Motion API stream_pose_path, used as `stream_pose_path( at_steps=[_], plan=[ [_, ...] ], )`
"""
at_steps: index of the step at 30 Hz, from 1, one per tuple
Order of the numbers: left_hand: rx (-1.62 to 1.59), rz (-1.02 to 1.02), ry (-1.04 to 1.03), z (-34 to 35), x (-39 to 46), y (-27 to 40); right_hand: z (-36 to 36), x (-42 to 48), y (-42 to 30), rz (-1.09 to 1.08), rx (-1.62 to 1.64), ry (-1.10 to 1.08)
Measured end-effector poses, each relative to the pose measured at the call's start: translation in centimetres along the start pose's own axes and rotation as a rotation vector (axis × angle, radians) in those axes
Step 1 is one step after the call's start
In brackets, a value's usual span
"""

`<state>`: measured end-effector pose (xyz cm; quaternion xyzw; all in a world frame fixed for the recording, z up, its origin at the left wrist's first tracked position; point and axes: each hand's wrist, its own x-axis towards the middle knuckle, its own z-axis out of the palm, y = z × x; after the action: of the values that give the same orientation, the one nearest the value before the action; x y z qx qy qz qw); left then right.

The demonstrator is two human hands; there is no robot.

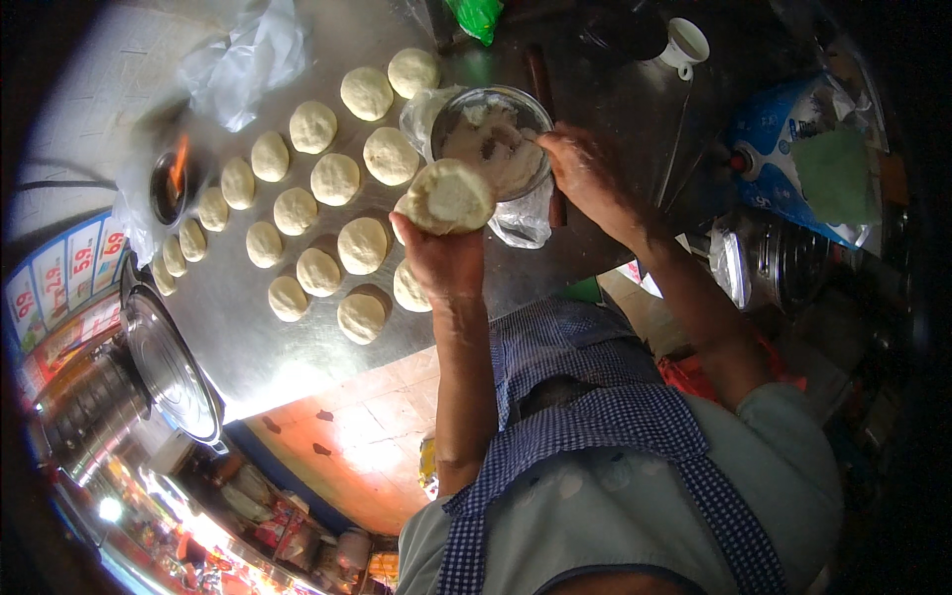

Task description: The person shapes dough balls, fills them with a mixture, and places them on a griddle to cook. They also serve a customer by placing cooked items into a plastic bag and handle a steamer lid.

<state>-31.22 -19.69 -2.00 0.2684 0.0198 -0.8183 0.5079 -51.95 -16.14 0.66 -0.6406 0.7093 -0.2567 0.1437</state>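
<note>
A round, flattened piece of dough (448, 196) rests in my left hand (445, 256), thumb against its near edge. Its middle is hollowed, with a paler patch. Just beyond it stands a metal bowl (547, 111) holding pale, floury powder (500, 145). At the bowl's right rim are the bent fingers of my right hand (576, 160); whether they grip the rim or a utensil is unclear. Several dough balls (361, 246) lie in loose rows on the metal tabletop (245, 327), left of my left hand. One dough ball (410, 287) lies partly behind my left wrist.
Clear plastic (524, 216) lies around the bowl, beside a dark red stick (537, 74). A flame burns in a round opening (169, 190) at the far left, near a plastic bag (249, 63). A white cup (686, 44) stands at back right; a lidded metal pot (167, 364) stands left.
</note>
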Motion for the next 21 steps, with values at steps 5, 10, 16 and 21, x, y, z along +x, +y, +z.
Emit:
stream_pose_path(
  at_steps=[5,10,16,21],
  plan=[
    [0.03,0.095,0.11,-1.6,-1.5,2.0,3.2,-0.5,0.2,-0.028,0.215,-0.072],
    [-0.011,0.103,0.122,-1.9,-1.4,1.8,4.5,-0.2,1.8,0.001,0.361,-0.002],
    [-0.039,0.057,0.117,-0.5,-0.6,0.7,0.4,-0.5,0.8,0.068,0.453,-0.076],
    [-0.013,0.01,0.054,1.1,0.6,-0.6,-3.2,-0.7,-2.8,0.081,0.431,-0.094]
  ],
)
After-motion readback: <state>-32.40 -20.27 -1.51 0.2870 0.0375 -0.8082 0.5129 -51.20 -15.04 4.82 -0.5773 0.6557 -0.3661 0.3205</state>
